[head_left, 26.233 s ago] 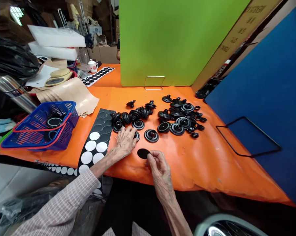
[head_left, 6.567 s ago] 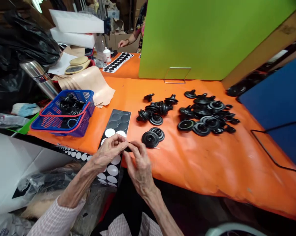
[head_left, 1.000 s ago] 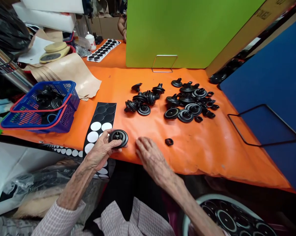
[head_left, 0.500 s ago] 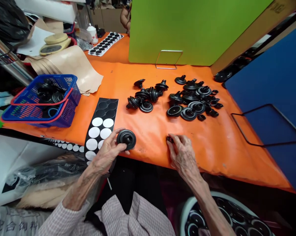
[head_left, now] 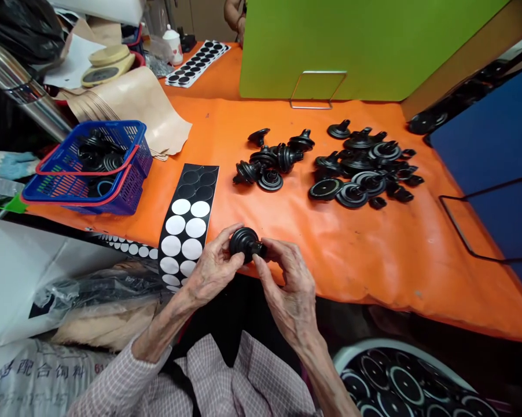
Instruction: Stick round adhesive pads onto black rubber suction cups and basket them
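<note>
A round, ridged black disc (head_left: 242, 238) is pinched in my left hand (head_left: 212, 265) at the table's front edge. At its centre, the fingertips of my right hand (head_left: 290, 285) close on a small black knob-like piece (head_left: 259, 249) and press it against the disc's middle. The fingers hide how far the two parts are joined. Just left of my hands lies a black sheet of white round stickers (head_left: 185, 226). Beyond them sits a cluster of black disc parts with stems (head_left: 269, 165). Further right is a larger pile of discs (head_left: 359, 174) with small black pieces (head_left: 400, 191).
A blue basket (head_left: 135, 174) with red handles and black parts stands at left on the orange table (head_left: 226, 133). A round tub (head_left: 341, 356) of black discs is below right. Green (head_left: 330, 40) and blue boards (head_left: 495, 145) border the table. Another person's arm (head_left: 234, 14) shows behind.
My right hand has moved left with the small black piece, bringing it to the disc. My left hand has tilted the disc towards it. The view has shifted slightly.
</note>
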Motion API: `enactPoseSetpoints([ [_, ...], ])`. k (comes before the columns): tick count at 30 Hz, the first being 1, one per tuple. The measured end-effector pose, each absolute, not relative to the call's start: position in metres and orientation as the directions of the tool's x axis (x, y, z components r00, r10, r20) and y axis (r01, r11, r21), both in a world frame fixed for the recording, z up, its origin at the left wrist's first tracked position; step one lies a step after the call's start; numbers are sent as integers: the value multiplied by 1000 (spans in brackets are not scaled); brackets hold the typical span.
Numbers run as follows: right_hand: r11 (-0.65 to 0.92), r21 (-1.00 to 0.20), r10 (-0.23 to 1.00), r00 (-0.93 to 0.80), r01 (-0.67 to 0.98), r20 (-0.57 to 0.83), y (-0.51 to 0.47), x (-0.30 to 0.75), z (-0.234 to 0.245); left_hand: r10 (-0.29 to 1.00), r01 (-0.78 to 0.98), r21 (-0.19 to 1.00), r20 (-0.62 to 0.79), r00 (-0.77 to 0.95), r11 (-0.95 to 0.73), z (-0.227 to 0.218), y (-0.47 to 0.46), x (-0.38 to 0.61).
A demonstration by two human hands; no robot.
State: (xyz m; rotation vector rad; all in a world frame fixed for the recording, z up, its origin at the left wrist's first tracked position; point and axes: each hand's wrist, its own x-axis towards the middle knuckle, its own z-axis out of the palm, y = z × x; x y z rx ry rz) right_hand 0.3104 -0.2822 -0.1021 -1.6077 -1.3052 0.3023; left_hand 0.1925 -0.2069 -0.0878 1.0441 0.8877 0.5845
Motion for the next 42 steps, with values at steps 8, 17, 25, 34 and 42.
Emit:
enactPoseSetpoints([
  [8,78,-724,837,350,686,421,-287,304,-108,763,-84,887,-339,551,455,-91,-209,190],
  [17,-196,-979,874,444,-50,-197,-279,310,-101,766,-123,906,-262,587,404,-90,-209,187],
  [25,-150,-975,879,430,-164,-208,-272,301,-104,835,-58,980,-133,535,192,-98,-214,181],
  [34,-146,-985,907,385,-88,-169,-253,296,-104,863,80,986,-164,477,143,-94,-202,178],
  [42,-272,-897,868,492,348,-72,-212,357,-121,996,587,809,13,-90,42,-79,-115,135],
])
